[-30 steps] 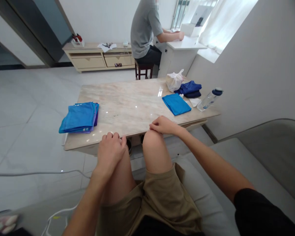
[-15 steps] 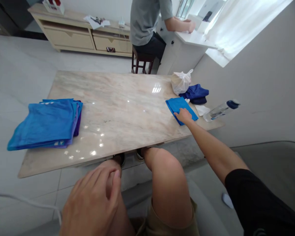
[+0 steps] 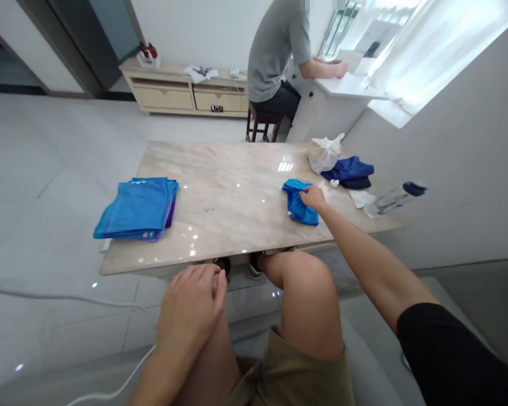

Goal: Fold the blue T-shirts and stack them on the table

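Right hand at one o'clock, fingers narrowed, pinching a crumpled blue cloth on a marble table, left hand lying open over the left leg, holding nothing, folded blue cloths stacked at eleven o'clock

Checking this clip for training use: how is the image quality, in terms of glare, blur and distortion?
In the head view, daylight blows out the window curtain; small glare spots dot the marble table top; wide-angle distortion bends the room's edges toward the frame corners; the right hand looks reasonably sharp, with no obvious motion blur.
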`<state>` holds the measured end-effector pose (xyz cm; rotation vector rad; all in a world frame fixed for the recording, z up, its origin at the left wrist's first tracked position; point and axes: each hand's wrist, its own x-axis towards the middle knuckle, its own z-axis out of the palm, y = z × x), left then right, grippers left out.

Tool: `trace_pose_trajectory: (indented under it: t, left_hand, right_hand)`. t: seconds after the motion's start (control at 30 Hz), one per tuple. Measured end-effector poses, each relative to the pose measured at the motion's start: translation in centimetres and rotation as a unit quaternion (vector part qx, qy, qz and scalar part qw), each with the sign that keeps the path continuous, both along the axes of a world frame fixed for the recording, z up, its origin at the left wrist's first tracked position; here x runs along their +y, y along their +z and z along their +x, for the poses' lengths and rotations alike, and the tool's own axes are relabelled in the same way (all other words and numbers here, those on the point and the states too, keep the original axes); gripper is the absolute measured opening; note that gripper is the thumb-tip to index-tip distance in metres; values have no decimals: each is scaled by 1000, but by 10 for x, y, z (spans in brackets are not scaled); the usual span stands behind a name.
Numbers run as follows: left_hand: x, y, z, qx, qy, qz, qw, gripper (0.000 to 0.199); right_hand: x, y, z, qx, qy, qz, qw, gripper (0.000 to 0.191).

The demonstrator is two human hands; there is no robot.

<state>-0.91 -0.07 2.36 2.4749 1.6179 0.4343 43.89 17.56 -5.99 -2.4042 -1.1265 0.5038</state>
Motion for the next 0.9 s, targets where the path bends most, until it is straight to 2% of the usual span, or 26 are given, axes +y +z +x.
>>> trace_pose_trajectory:
  t: [0.07,0.13,0.23,0.3,0.37,0.43,0.5,0.57,0.63,0.7,0.8,0.9]
  left_hand:
    - [-4,1,-2,10,-13,-10,1000,34]
    - [-8,1,-5,12,-19,-12,1000,33]
    - [-16,1,-8,-9,0,-5,1000,34]
    - [-20,1,-7,-29,13,3,999,33]
    - [-24,0,-2,-41,21,11,999,32]
    - [-27,1,4,-41,25,10,999,32]
    - [-29,0,8,-30,15,0,999,32]
    - [-28,0,9,-17,-9,-17,1000,32]
    - [-19,0,8,-31,-26,-43,998,32]
    - [2,4,8,-89,-20,-68,994,33]
    - [58,23,25,-179,5,-75,981,35]
    - [126,47,66,-196,17,-88,977,31]
  right_hand:
    - [9,15,-37,59,33,38,997,10]
    - [18,32,-75,114,66,67,989,15]
    - [30,63,-125,199,118,130,964,17]
    - [32,83,-149,297,120,209,924,19]
    - [30,97,-166,430,84,280,855,23]
    - [22,102,-178,545,52,302,780,26]
    - [13,100,-186,603,59,292,740,26]
    - [2,95,-190,626,81,286,721,28]
    - [-6,91,-191,626,108,290,715,36]
    - [-12,88,-189,608,146,295,723,43]
    - [-16,87,-183,518,186,309,776,50]
    - [-17,87,-175,414,172,329,831,53]
